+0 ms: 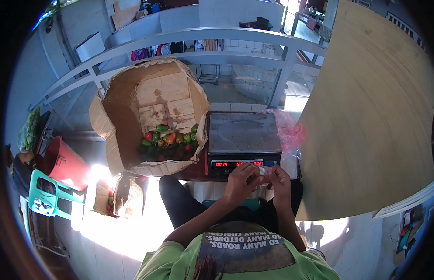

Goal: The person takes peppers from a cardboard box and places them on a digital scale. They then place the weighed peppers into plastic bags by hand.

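Observation:
My left hand (241,181) and my right hand (279,182) meet in front of the digital scale (244,134). Both are closed, fingers pinching a small clear plastic bag (263,171) between them. Most of the bag is hidden by the hands, so its contents cannot be made out. The scale's metal platform carries nothing, and its red display is lit. Left of the scale, a large open cardboard box (164,91) holds green and red bell peppers (170,138) piled at its near side.
Pink plastic bags (289,132) lie right of the scale, beside a curved wooden panel (371,112). A smaller cardboard box (128,196) with peppers sits on the floor at left, near a red bucket (66,164) and a green plastic stool (45,193). A railing (203,35) runs behind.

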The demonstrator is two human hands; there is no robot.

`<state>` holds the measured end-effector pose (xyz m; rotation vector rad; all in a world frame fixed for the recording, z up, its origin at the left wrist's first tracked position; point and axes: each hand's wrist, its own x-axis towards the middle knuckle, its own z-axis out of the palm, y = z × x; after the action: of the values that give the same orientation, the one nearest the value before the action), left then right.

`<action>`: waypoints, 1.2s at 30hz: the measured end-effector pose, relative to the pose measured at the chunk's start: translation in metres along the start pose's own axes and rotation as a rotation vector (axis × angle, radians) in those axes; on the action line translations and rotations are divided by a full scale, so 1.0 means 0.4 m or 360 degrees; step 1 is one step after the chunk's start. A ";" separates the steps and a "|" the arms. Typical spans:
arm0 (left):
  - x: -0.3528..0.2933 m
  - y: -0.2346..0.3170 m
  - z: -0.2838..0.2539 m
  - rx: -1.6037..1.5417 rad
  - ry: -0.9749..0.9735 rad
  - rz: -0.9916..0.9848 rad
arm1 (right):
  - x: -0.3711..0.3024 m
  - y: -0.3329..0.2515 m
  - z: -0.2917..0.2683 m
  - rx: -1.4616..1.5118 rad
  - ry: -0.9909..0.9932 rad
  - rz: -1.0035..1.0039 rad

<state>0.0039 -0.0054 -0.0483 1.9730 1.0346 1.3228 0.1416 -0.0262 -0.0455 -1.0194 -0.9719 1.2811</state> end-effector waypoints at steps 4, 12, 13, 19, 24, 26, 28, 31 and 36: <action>0.009 -0.009 0.011 -0.0064 0.0049 -0.0126 | 0.012 0.014 0.005 -0.0011 0.0039 -0.0122; -0.003 -0.020 0.035 -0.0133 0.0055 0.0088 | 0.064 0.034 0.004 -0.0137 0.0295 -0.0480; -0.004 -0.010 0.034 -0.0167 0.0014 0.0034 | 0.063 0.032 0.006 -0.0137 0.0296 -0.0477; -0.011 -0.002 0.042 -0.0089 -0.0033 0.0066 | 0.066 0.032 0.010 -0.0648 0.0302 -0.0656; -0.022 -0.028 0.052 -0.0013 0.0008 0.0122 | 0.053 0.068 0.002 -0.0601 0.0354 -0.0682; -0.030 -0.028 0.058 -0.0395 0.0103 -0.0249 | 0.037 0.065 0.013 -0.0493 0.0327 -0.0558; -0.015 -0.004 0.046 -0.0303 0.0201 -0.0247 | 0.033 0.066 0.014 -0.0383 0.0310 -0.0437; 0.011 -0.006 0.035 -0.0185 0.0290 -0.0156 | 0.050 0.094 0.004 -0.0216 0.0127 -0.0446; 0.008 -0.038 0.037 -0.0176 0.0138 -0.0205 | 0.055 0.113 -0.009 -0.0453 0.0043 -0.0459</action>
<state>0.0138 0.0054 -0.0639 1.7521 1.0858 1.3746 0.1339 -0.0037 -0.0898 -1.0633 -1.2553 0.9054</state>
